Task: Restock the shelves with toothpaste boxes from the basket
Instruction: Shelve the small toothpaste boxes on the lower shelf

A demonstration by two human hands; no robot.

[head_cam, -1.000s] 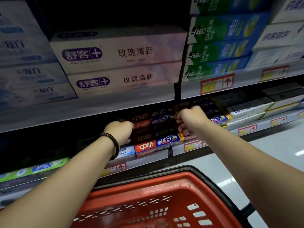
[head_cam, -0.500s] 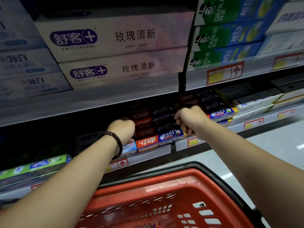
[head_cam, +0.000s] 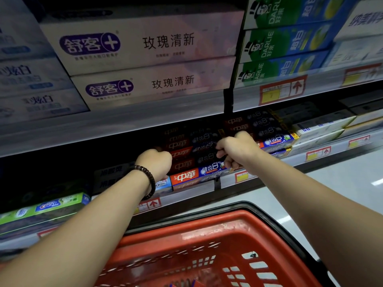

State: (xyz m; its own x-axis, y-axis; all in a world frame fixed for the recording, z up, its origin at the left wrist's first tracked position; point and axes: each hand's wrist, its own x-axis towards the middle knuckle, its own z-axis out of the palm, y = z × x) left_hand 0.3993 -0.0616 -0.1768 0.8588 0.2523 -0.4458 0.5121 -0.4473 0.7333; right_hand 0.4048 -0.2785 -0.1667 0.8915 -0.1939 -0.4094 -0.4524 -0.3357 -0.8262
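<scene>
A stack of red-and-blue toothpaste boxes (head_cam: 191, 162) lies in the dim lower shelf bay, its bottom box (head_cam: 184, 177) at the shelf's front edge. My left hand (head_cam: 154, 162), with a bead bracelet on the wrist, is curled at the stack's left end, its fingertips hidden. My right hand (head_cam: 236, 150) curls its fingers round the stack's right end. The red basket (head_cam: 207, 230) sits below my forearms, and the corners of boxes inside it (head_cam: 186, 283) barely show at the frame's bottom edge.
More red-and-blue boxes (head_cam: 269, 131) are stacked right of my right hand, with white boxes (head_cam: 323, 127) beyond them. Large white boxes (head_cam: 145, 42) and green-blue boxes (head_cam: 286, 42) fill the upper shelf. Green boxes (head_cam: 45, 206) lie at lower left. Pale floor (head_cam: 342, 183) shows at right.
Both hands stay at the ends of the stack. The view has shifted slightly, with the upper shelf now higher and larger in frame.
</scene>
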